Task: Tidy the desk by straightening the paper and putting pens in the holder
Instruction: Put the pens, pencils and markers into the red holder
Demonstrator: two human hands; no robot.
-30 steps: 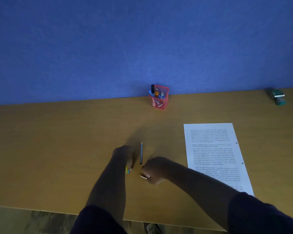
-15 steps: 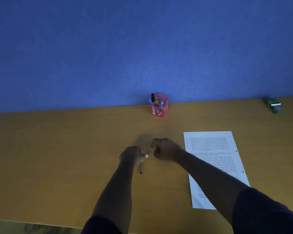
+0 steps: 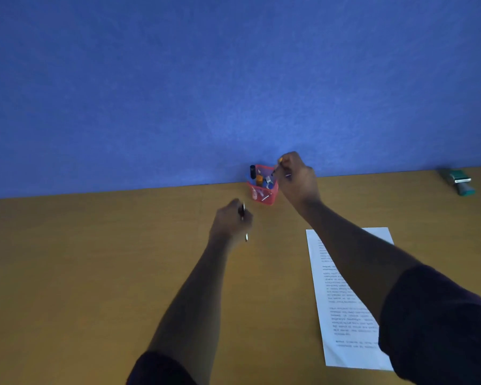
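A slim dark pen (image 3: 244, 220) is gripped in the left hand (image 3: 231, 220), lifted off the smooth wooden surface (image 3: 95, 259) since before; a small pen (image 3: 276, 168) is pinched by the right hand (image 3: 297, 179) over the red mesh holder (image 3: 263, 190), reached meanwhile; the printed paper (image 3: 342, 295) lies flat at right

Green stapler-like object (image 3: 459, 181) on wooden desk (image 3: 95, 259), far right, by blue wall (image 3: 206, 79).
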